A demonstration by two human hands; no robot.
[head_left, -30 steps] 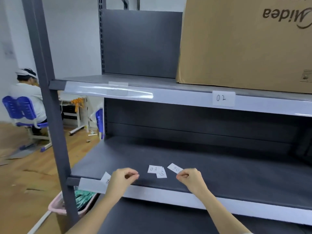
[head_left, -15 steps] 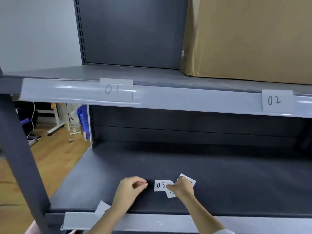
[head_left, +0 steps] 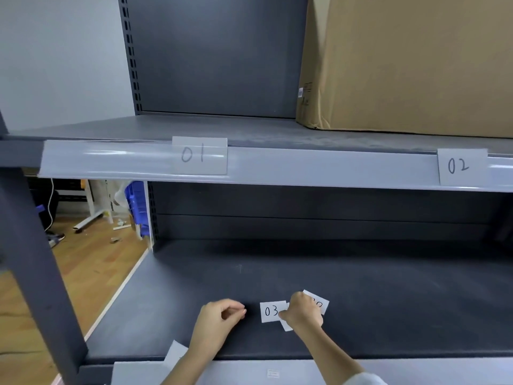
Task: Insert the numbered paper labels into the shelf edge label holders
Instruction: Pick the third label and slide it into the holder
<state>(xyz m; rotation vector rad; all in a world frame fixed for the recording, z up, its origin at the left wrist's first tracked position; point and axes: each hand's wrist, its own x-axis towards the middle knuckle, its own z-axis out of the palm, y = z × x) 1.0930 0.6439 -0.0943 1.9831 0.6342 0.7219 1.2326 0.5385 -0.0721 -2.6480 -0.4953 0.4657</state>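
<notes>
Paper labels "01" [head_left: 199, 155] and "02" [head_left: 462, 165] sit in the clear holder strip [head_left: 333, 168] on the upper shelf's edge. Loose labels lie on the dark lower shelf [head_left: 388, 295]: "03" [head_left: 271, 311], one partly hidden behind my right hand [head_left: 320, 302], and a corner of another [head_left: 287, 326] under it. My right hand [head_left: 302, 312] is curled over this pile, fingertips pinching the right edge of "03". My left hand [head_left: 222, 316] hovers just left of "03", thumb and fingers curled together, holding nothing. One more label [head_left: 176, 352] pokes up from the lower holder strip [head_left: 249, 373].
A large cardboard box [head_left: 416, 65] stands on the upper shelf at the right. The rack's dark upright post [head_left: 33, 259] rises at the left. Beyond it lie a wooden floor [head_left: 91, 262] and blue bins [head_left: 136, 204].
The view has come closer to the shelf. My right hand has moved left onto the loose labels and taken the edge of "03". My left hand has barely moved.
</notes>
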